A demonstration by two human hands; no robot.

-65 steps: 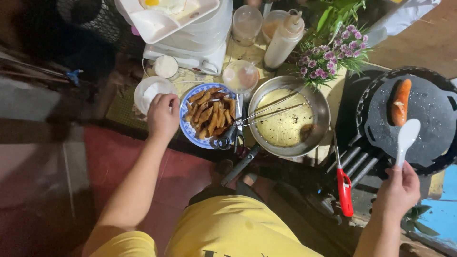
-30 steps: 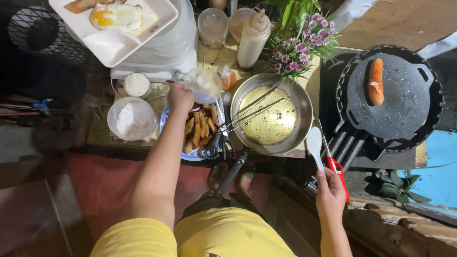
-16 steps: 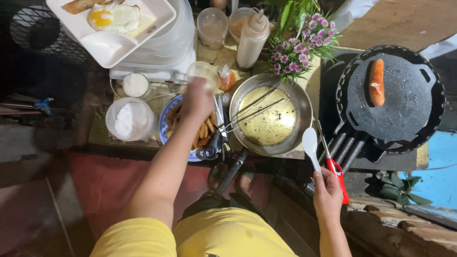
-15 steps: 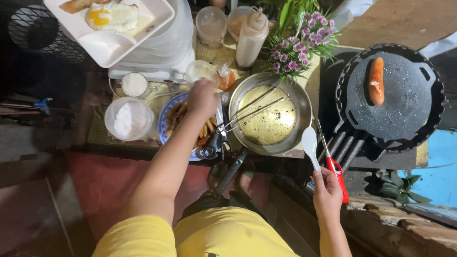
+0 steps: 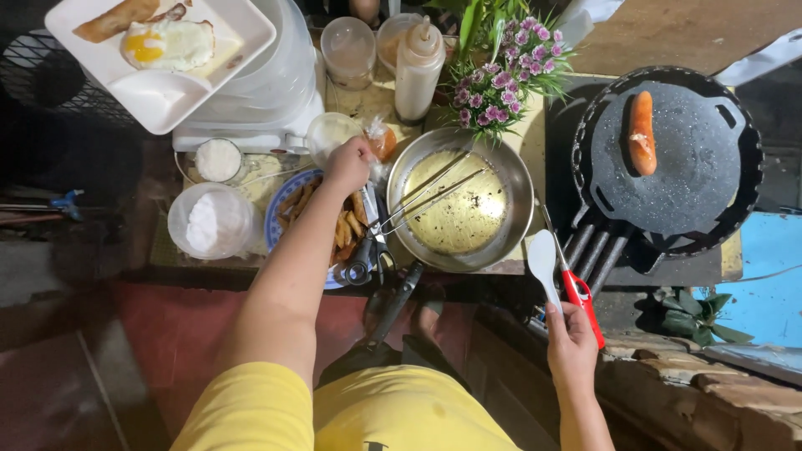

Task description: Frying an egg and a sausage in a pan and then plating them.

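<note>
Two hands are at work here. The left hand (image 5: 349, 163) reaches across the blue plate (image 5: 284, 209) of fried sticks and is closed at the edge of a small clear cup (image 5: 332, 134); whether it really grips the cup I cannot tell. The right hand (image 5: 571, 347) is low and near the body, with its fingers shut around the handle of one white spatula (image 5: 544, 259), which points up toward the pans. There are two pans: a silver pan (image 5: 458, 200) with oil in it, with metal tongs lying across it, and a dark flat pan (image 5: 668, 163) holding one sausage (image 5: 642, 132). One red lighter (image 5: 579, 288) lies just beside the spatula. One pair of scissors (image 5: 372, 250) rests between the blue plate and the silver pan. Two round tubs of white powder (one big, one small) sit on the tabletop (image 5: 359, 100) to the left. One white tray (image 5: 163, 71) up top carries one fried egg (image 5: 167, 43). One squeeze bottle (image 5: 418, 67) stands by the pink flowers (image 5: 501, 79). The hands are well apart.
</note>
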